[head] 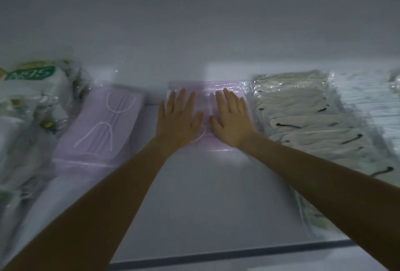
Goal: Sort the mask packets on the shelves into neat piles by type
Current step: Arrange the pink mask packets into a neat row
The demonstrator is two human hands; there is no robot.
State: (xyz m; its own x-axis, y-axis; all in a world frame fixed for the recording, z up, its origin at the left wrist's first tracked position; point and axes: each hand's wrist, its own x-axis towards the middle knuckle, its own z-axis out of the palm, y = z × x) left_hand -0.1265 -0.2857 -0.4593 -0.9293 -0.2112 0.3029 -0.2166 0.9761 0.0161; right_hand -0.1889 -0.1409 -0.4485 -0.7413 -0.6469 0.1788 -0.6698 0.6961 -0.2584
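The flat purple mask packet in clear plastic (206, 89) lies in the middle of the white shelf (205, 195), close to the back. Both hands are on top of it. The left hand (178, 119) lies flat on the left half, palm down, with its fingers straight and a little spread. The right hand (232, 119) lies flat on the right half in the same way. The two thumbs point at each other and come near, but they do not touch. No finger curls round the packet; the hands only press on it from above. A thin white ear loop shows through the plastic between the two wrists.

To the left, across a strip of bare shelf, sits a thicker stack of purple masks in plastic (101, 123). It has two white ear loops on top and lies a bit slanted. Further left is a heap of shiny white bags with a green label (32, 88). The heap is blurry, and the letters on the label are hard to read.

Just beside the right hand lies a big clear bag of white masks with black ear loops (303, 119). Its crinkly edge reaches the middle packet. At the far right a pale blue-white packet (372, 101) is blurry and cut off by the side.

Two bare arms reach in from the bottom. A plain grey wall (194, 21) stands behind the shelf.
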